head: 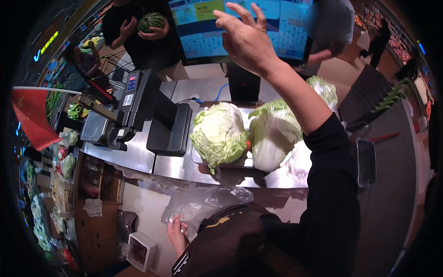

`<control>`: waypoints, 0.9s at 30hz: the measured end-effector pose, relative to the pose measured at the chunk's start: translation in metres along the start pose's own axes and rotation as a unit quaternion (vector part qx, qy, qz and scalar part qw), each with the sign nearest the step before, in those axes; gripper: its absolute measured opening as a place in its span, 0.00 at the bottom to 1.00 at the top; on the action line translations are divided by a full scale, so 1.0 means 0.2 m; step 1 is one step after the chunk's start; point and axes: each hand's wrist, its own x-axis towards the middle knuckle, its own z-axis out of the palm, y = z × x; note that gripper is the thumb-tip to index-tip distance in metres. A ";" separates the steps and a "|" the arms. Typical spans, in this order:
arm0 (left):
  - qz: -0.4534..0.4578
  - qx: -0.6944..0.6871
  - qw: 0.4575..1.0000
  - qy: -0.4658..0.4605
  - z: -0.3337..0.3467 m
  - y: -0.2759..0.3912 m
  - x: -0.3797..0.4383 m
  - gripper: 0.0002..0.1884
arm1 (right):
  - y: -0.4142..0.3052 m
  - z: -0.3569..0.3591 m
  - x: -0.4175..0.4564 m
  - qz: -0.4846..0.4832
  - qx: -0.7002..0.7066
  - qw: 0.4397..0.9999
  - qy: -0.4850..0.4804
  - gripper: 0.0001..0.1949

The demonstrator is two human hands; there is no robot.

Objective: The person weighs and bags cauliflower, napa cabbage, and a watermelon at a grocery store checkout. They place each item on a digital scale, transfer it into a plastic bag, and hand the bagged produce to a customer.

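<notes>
My right hand [245, 41] is raised in front of the touch screen [193, 41], fingers spread, holding nothing; whether a fingertip touches the screen I cannot tell. Low beside my body, my left hand [178, 230] grips a clear plastic bag [207, 204]. On the metal scale tray [197, 155] lie a napa cabbage [219, 133] with loose leaves and, to its right, a second napa cabbage [273, 135] in clear wrap. Behind my forearm another wrapped cabbage [323, 90] partly shows.
A black label-printing scale [133, 100] and a small red flag [33, 114] stand left. Across the counter [131, 155] a person holds a watermelon [151, 22]; another person stands at the upper right. A clear plastic tray [366, 162] lies right, and a white foam box [141, 251] sits low left.
</notes>
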 end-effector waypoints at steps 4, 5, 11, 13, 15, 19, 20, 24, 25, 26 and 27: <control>0.031 0.027 0.998 -0.051 -0.07 -0.08 0.11 0.11 | -0.07 -0.51 -0.57 0.185 0.063 0.973 0.121 0.13; 0.035 0.033 0.997 -0.066 -0.07 -0.08 0.13 0.11 | -0.12 -0.61 -0.81 0.303 0.076 0.943 0.115 0.12; 0.013 0.062 0.974 -0.220 0.06 0.18 0.25 0.13 | -0.83 -0.79 -2.08 0.743 0.088 0.661 -0.052 0.16; 0.025 0.096 0.961 -0.258 0.10 0.27 0.30 0.15 | -0.90 -0.69 -2.11 0.738 0.120 0.663 -0.036 0.22; 0.048 0.145 0.950 -0.273 0.11 0.38 0.31 0.17 | -0.89 -0.55 -2.06 0.739 0.122 0.662 -0.010 0.24; 0.078 0.170 0.925 -0.330 0.06 0.51 0.36 0.12 | -0.83 -0.38 -2.11 0.722 0.056 0.689 0.013 0.07; 0.094 0.182 0.918 -0.340 -0.01 0.52 0.41 0.11 | -0.87 -0.40 -2.12 0.696 0.008 0.718 0.007 0.06; 0.185 0.173 0.899 -0.357 -0.23 0.64 0.45 0.07 | -1.17 -0.59 -2.03 0.765 0.104 0.632 0.067 0.04; 0.190 0.164 0.914 -0.320 -0.28 0.68 0.44 0.07 | -1.26 -0.64 -2.00 0.778 0.143 0.610 0.038 0.05; 0.168 0.155 0.918 -0.323 -0.43 0.70 0.49 0.10 | -1.35 -0.67 -1.92 0.775 0.247 0.581 0.028 0.05; 0.182 0.052 0.897 -0.400 -0.56 0.67 0.54 0.13 | -1.40 -0.69 -1.83 0.763 0.345 0.546 0.016 0.06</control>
